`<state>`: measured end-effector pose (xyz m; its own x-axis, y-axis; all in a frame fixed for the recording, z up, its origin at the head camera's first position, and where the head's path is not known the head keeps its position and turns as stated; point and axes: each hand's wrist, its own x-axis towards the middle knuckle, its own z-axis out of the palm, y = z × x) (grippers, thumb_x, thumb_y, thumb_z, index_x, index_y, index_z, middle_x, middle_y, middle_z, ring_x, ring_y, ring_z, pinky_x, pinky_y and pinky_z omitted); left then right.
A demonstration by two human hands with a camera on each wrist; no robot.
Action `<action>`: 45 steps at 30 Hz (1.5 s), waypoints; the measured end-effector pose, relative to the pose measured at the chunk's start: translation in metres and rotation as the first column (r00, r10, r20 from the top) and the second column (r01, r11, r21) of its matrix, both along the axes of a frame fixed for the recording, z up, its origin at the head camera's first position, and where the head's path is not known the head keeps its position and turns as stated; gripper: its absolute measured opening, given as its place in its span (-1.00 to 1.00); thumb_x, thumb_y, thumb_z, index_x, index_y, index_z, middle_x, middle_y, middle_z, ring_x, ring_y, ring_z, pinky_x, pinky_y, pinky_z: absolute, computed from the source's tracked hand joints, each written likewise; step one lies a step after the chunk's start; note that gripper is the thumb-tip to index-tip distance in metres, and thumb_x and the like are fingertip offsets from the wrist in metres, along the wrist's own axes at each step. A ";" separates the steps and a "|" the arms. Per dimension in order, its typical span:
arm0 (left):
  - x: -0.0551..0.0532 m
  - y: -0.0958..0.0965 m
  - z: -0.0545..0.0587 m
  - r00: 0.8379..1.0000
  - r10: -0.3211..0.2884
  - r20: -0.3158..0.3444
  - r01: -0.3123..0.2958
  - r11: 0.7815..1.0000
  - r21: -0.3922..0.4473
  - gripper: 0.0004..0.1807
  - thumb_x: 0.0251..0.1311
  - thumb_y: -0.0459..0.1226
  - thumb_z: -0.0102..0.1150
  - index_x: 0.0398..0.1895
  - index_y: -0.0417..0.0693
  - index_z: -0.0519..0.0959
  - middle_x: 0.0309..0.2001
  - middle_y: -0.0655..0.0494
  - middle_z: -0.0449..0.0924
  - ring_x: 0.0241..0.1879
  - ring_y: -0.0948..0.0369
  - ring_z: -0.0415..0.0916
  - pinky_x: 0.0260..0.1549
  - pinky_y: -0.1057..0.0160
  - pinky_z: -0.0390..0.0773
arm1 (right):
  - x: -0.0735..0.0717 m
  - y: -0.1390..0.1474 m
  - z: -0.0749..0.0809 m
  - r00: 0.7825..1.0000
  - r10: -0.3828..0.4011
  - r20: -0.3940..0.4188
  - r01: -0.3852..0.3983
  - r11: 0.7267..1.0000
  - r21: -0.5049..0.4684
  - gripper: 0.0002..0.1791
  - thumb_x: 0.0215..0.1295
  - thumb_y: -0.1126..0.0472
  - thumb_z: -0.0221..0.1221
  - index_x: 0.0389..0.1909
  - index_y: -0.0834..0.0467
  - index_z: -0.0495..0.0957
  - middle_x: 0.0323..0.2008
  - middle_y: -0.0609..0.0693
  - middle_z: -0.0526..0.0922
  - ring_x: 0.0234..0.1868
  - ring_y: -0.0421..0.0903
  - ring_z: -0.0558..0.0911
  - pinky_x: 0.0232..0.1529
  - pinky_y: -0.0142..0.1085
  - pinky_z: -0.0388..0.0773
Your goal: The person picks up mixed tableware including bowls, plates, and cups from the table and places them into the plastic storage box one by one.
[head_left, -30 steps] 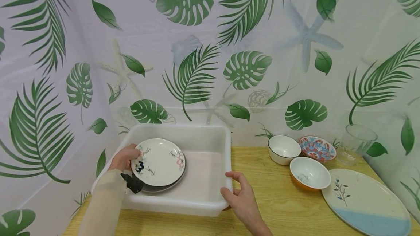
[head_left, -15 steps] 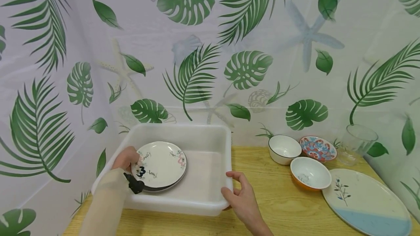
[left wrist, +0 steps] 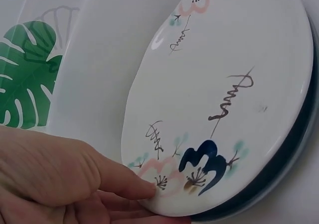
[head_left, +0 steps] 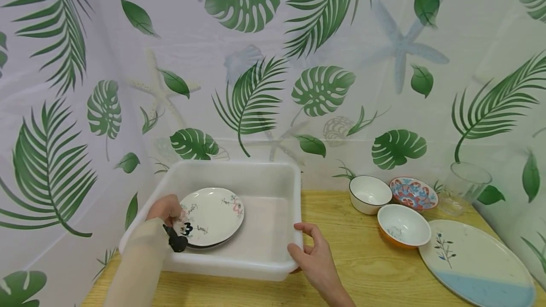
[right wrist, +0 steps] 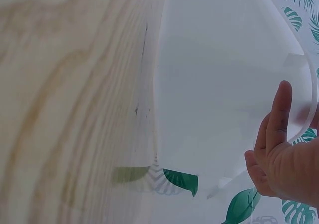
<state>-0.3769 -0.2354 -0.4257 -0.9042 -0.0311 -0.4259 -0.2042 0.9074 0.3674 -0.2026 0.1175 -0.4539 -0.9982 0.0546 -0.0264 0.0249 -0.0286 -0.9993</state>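
In the head view, a white plastic tub sits on the wooden table. My left hand is inside it and pinches the edge of a white plate painted with flowers. The left wrist view shows the thumb on the plate's face and the fingers beneath its rim. A second plate with a dark blue face lies under it, mostly hidden. At the tub's right side, my right hand grips the rim. In the right wrist view, its fingers lie against the outer wall and the thumb is partly hidden.
To the right stand a white bowl with a dark rim, a red-and-blue patterned bowl, an orange-sided bowl and a clear glass. An oval platter lies at the table's right edge. A leaf-print curtain hangs behind.
My left hand has lowered the flowered plate and shifted it slightly right, so it now covers more of the plate beneath. The right hand has stayed on the tub's rim.
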 end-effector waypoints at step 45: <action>0.006 0.019 0.000 0.982 -0.145 -0.125 0.111 0.962 -0.249 -0.86 -0.01 -0.50 0.36 -0.38 -0.30 0.59 -0.39 -0.06 0.57 -0.38 0.05 0.47 -0.30 0.10 0.57 | 0.000 0.002 0.001 1.000 0.003 0.003 -0.003 1.000 -0.009 -0.52 0.26 0.38 0.20 0.20 0.23 0.35 0.32 0.20 0.27 -0.27 0.09 0.70 -0.54 -0.25 0.62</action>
